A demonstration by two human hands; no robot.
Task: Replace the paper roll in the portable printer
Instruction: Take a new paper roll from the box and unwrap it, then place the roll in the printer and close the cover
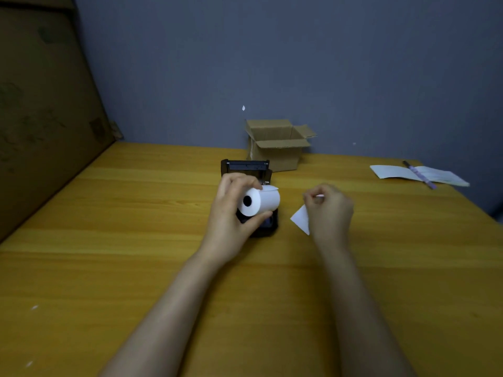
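The left hand (231, 205) grips a white paper roll (260, 201) above the open black printer (249, 170). Right of the printer, the right hand (328, 210) pinches a torn paper scrap (300, 219).

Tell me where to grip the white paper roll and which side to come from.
Grip the paper roll across its curved body, as the left hand does now, coming from its left end. It lies sideways with the core hole facing left, so thumb below and fingers above span the cylinder and leave the loose leading edge at top right free over the open printer.
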